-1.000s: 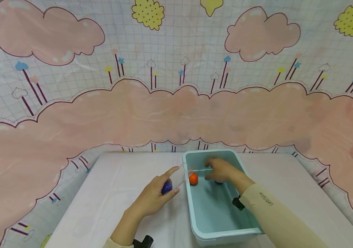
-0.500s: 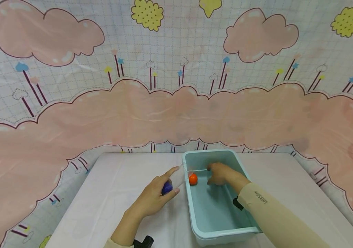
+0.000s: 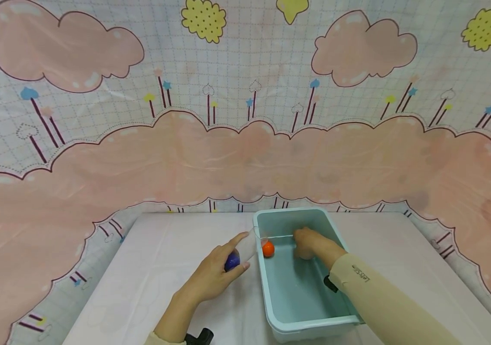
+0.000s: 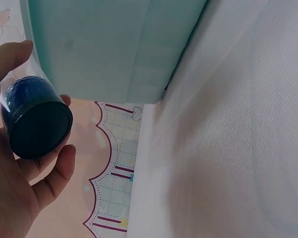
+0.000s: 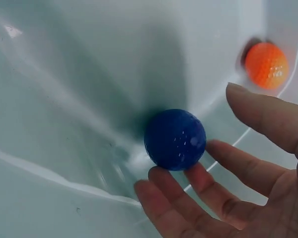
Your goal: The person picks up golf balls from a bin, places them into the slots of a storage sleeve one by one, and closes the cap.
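Pink cloth [image 3: 245, 165] backs both hands, left [image 3: 210, 272] gripping a clear tube [image 3: 247, 246], right [image 3: 313, 243] spread beside a glossy blue ball [image 5: 175, 140].

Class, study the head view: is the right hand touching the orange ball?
No, the orange ball lies inside the light-blue bin, with a bare patch of bin showing between it and the right hand.

A white-covered table [image 3: 154, 258] — on it, right of centre, stands a pale blue-green bin [image 3: 297, 328].
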`<action>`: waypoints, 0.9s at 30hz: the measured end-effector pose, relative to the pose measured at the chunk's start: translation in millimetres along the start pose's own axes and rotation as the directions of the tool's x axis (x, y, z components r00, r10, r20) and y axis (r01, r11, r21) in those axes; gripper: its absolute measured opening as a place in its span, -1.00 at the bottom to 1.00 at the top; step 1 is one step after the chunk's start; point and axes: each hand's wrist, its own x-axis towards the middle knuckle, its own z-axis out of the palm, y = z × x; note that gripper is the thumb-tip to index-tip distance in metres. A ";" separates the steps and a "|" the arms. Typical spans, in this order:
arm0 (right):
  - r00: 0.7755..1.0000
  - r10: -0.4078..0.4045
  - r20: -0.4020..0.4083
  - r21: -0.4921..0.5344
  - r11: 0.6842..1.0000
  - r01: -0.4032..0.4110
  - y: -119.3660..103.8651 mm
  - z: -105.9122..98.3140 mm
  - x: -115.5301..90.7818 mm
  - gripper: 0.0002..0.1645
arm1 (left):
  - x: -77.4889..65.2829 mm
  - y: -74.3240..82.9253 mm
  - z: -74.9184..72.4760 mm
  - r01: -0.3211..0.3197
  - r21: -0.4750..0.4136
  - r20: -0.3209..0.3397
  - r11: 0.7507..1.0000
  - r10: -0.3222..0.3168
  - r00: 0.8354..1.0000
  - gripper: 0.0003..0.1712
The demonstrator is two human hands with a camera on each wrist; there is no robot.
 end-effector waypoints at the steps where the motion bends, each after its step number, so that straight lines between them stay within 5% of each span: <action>1: 1.000 0.001 0.004 -0.008 1.000 -0.001 -0.3 -0.1 0.2 -0.58 | -0.1 -0.2 -0.2 0.000 -0.001 0.001 1.000 0.000 1.000 -0.18; 11: 0.999 0.009 0.043 -0.041 0.999 -0.007 -2.4 2.6 1.7 -0.93 | 0.8 -1.4 -0.3 -0.007 0.001 0.005 1.000 0.007 1.000 -0.18; 27: 0.996 -0.001 0.088 -0.038 0.999 0.004 -3.7 6.5 -0.4 -0.89 | -1.0 -0.5 0.6 -0.003 0.003 0.006 1.000 0.003 1.000 -0.19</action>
